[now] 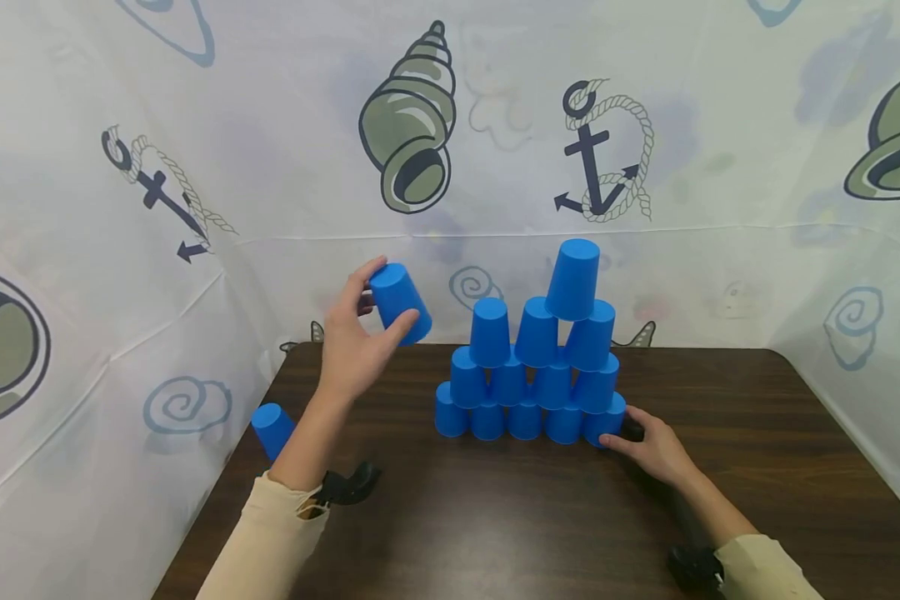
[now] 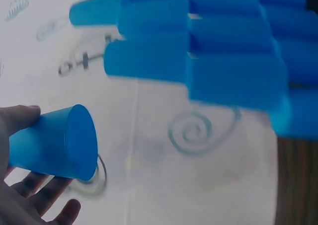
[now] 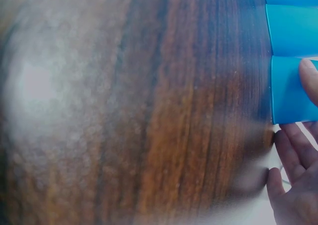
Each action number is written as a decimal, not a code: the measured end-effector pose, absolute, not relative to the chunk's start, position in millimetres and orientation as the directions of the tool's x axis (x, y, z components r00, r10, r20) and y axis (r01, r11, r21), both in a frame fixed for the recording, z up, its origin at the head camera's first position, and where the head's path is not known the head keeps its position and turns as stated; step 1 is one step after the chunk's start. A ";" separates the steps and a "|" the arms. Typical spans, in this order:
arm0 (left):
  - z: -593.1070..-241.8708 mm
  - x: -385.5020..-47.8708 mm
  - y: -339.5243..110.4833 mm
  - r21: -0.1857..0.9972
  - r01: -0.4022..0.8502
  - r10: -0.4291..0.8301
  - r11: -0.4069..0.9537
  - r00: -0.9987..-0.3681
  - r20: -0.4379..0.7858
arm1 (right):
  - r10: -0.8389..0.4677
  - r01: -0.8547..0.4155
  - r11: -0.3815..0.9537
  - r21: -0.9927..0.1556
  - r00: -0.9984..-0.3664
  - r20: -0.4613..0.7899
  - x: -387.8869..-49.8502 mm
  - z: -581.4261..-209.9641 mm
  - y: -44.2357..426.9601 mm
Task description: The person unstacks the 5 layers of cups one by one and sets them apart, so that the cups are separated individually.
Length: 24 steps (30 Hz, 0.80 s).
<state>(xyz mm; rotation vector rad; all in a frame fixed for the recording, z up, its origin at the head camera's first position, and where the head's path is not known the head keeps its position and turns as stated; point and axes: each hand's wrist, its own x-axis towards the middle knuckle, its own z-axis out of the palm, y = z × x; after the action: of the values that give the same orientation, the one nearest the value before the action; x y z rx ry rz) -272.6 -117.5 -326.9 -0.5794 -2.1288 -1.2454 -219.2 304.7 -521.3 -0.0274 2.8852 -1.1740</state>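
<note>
The person's two hands are working well apart above a dark wood-grain tabletop [image 1: 480,517]. The left hand [image 1: 354,346] is curling its thumb and fingers around a raised cup [image 1: 399,302], blue and tapered, and is holding it in the air toward the far left corner of the surface, to the left of the cup pyramid [image 1: 508,385]. This cup is tilting, its narrower end pointing up and its mouth facing down. The pyramid is standing nearer the far edge, about midway between the left and right edges, with its blue cups all resting mouth down: five along the bottom, four above them, then three, and one top cup [image 1: 573,279] bridging the middle and right cups of that third row. The right hand [image 1: 656,450] is gripping the rightmost bottom cup [image 1: 606,419], its thumb pressing the front and its fingers reaching around the outer side. A separate cup [image 1: 273,429] is sitting by the left edge, partly hiding behind the left forearm. Behind the far edge, a white cloth backdrop [image 1: 300,125] is showing printed shells, anchors and spirals. Cream sleeves [image 1: 266,533] are covering both forearms partway.
</note>
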 end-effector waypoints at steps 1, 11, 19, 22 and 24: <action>-332.8 -271.3 -126.0 0.627 0.621 0.062 0.471 -0.732 0.678 | -0.028 -0.008 0.717 -0.697 -0.999 -0.017 -219.2 -521.0 304.7; -403.0 -258.4 -199.3 0.648 0.342 -0.076 0.681 -0.846 0.527 | -0.028 -0.011 0.718 -0.696 -1.000 -0.014 -218.1 -519.3 303.2; -454.3 -254.5 -233.7 0.617 0.172 -0.116 0.768 -0.910 0.398 | -0.032 -0.014 0.703 -0.711 -0.999 -0.012 -218.7 -521.4 304.7; -465.0 -251.4 -240.1 0.600 0.148 -0.118 0.786 -0.917 0.382 | -0.033 -0.015 0.700 -0.714 -0.999 -0.012 -219.0 -521.0 305.0; -470.7 -249.8 -242.8 0.591 0.146 -0.113 0.794 -0.919 0.378 | -0.034 -0.017 0.699 -0.715 -0.999 -0.009 -219.1 -520.7 305.1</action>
<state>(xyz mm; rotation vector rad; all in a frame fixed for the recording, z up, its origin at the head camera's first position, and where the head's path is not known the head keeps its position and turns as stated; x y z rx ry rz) -249.8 -242.8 -470.7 -0.0246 -2.5850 -0.8971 -219.1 305.1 -520.7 -0.0433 2.8750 -1.2103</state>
